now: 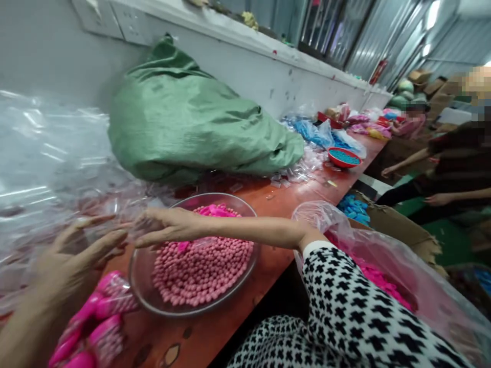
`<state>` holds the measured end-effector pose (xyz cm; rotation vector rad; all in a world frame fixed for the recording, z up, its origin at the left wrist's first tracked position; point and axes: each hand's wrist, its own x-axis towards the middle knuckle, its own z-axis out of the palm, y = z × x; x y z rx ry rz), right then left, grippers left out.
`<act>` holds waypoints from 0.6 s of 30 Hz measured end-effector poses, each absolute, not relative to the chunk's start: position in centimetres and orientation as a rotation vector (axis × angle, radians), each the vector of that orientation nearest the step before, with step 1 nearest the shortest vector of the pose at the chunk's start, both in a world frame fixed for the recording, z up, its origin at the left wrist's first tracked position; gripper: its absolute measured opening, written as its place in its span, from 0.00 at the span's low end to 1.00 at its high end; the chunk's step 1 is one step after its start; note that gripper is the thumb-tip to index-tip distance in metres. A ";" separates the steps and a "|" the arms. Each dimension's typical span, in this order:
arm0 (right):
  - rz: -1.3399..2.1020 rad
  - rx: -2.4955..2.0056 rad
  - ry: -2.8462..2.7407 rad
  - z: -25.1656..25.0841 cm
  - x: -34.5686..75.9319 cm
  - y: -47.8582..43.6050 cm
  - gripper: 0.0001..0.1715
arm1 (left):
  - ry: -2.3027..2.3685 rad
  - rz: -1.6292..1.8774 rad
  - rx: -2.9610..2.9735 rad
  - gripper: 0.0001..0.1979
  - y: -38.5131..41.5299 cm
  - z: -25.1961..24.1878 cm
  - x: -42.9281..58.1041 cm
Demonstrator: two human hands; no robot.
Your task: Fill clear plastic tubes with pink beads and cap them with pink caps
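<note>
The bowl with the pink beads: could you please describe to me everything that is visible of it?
The bowl is round, wide and greyish, with a thin, shiny rim; it looks see-through, perhaps plastic. It stands upright on the reddish table. Inside are many small, round, dusty-pink beads, with some brighter pink pieces on top. The person's right forearm crosses over it, hiding part of the far side; whether it touches the rim, I cannot tell.

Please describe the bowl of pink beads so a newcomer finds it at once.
Find the big green sack by the wall. In front of it, on the reddish table, the right forearm crosses over a clear bowl. Unlike the red bowl farther away, it holds pink beads.
</note>
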<state>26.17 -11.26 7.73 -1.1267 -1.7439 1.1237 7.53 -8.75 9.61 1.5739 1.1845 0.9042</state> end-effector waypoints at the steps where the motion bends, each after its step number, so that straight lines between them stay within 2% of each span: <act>1: 1.118 -1.141 -1.678 7.5 26.7 -12.4 0.11 | 1.199 0.965 1.469 0.16 -9.9 9.6 8.9; 7: 0.881 -1.289 -1.454 6.0 29.6 -17.3 0.19 | 1.060 0.931 1.254 0.16 -14.6 10.1 15.0; 11: 0.905 -1.290 -1.538 6.0 32.1 -18.6 0.20 | 1.003 1.014 1.145 0.19 -15.6 9.4 16.5; 15: 0.825 -1.237 -1.689 6.0 33.7 -20.0 0.27 | 0.902 1.020 1.067 0.26 -17.5 8.5 17.1; 16: 0.842 -1.189 -1.713 5.7 33.9 -20.4 0.29 | 0.853 0.997 1.074 0.28 -18.0 8.2 17.3; 18: 0.758 -1.105 -1.711 4.8 34.0 -20.9 0.40 | 0.775 1.035 1.054 0.33 -18.6 7.5 17.8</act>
